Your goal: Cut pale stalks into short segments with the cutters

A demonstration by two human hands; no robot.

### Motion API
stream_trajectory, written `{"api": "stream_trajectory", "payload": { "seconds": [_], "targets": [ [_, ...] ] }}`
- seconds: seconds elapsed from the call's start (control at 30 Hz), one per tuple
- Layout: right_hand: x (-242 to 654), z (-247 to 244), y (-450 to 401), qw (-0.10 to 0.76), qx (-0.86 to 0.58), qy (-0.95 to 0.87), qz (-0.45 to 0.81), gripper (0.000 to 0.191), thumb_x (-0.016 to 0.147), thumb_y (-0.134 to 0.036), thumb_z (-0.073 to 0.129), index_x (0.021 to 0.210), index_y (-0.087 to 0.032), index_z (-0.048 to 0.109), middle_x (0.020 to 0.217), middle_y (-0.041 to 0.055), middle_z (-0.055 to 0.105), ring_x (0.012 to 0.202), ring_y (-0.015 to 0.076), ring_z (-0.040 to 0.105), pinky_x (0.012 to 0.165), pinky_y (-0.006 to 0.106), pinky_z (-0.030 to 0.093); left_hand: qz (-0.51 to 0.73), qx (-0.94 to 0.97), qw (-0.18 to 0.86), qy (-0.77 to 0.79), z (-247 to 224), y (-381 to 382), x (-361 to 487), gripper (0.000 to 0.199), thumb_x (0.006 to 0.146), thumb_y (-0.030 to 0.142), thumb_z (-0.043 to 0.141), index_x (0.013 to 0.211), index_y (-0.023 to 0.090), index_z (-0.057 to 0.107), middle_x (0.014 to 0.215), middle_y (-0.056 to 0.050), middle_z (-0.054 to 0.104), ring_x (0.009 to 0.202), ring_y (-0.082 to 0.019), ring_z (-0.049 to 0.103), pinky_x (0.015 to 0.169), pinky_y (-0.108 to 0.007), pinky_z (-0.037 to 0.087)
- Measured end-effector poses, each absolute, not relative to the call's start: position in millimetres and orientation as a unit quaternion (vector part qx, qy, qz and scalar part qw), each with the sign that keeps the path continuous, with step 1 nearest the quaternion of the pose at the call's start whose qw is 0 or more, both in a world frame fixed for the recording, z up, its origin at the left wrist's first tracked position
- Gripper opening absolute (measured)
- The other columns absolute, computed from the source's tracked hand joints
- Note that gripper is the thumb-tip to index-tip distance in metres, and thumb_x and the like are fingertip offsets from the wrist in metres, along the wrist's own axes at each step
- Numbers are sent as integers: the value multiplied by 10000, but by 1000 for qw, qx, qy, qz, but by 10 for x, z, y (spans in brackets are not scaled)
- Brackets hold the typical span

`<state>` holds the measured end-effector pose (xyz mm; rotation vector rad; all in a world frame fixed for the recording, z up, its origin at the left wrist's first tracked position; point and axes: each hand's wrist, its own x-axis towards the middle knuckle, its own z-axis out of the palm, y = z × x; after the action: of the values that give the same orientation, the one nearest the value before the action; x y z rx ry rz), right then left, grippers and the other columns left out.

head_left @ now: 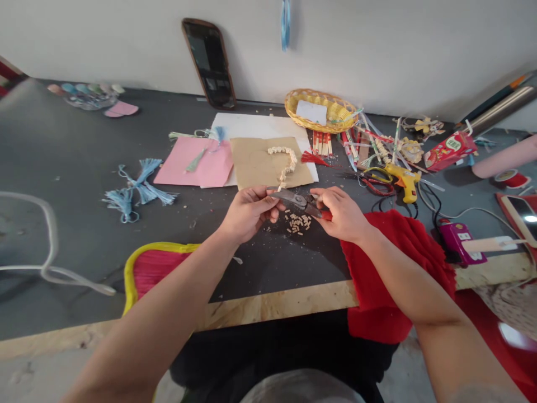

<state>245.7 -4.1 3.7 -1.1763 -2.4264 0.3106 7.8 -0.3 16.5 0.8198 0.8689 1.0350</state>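
Over my feed I get soft, muted light, seemingly from nine o'clock: the propped phone (210,64) shadows the wall (126,45) toward three. Glare whitens the lying phone (523,211) at three o'clock; trinkets (90,101) at ten blur, and the corners stretch.

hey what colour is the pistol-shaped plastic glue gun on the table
The plastic glue gun is yellow, best seen in the head view.

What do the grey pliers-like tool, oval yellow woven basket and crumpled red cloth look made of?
Grey pliers-like tool: probably steel, dull finish, given its grey sheen; red handle perhaps plastic, too small to tell.
Oval yellow woven basket: likely bamboo or wicker, slightly glossy, judging by interlaced strands; plastic possible.
Crumpled red cloth: matte fabric, judging by its folds; fibre unclear.
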Motion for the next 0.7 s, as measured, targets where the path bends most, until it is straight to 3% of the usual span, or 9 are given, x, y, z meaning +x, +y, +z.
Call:
{"api": "stream_trajectory", "payload": {
  "seconds": [0.17,0.4,0.57,0.7],
  "targets": [
    [2467,12,-23,250,-415,-867,114,400,737,-144,651,1090,-208,472,1169,127,674,1057,287,610,891,462,529,461,365,708,390,160,-4,65,101,646,145,751,667,106,661,575,-43,674,409,-79,533,417,-190,422],
    [2488,42,-38,231,-410,-874,121,455,742,-139,634,1164,-205,478,1181,115,662,1096,285,607,938,459,521,452,375,719,371,149,-5,47,114,632,145,766,671,113,664,577,-38,682,405,-81,545,421,-190,433],
    [2483,35,-29,216,-422,-873,118,622,734,-144,610,1325,-157,419,1269,139,625,1144,290,599,987,471,485,451,367,720,378,126,5,57,109,630,127,759,679,108,664,575,-45,685,403,-81,544,412,-185,428],
    [2475,54,-28,165,-450,-872,98,548,713,-157,615,1251,-162,511,1252,131,642,1122,303,608,991,491,460,437,340,736,390,113,21,66,115,622,116,758,694,98,669,570,-50,683,397,-74,532,401,-173,409]
  ]
}}
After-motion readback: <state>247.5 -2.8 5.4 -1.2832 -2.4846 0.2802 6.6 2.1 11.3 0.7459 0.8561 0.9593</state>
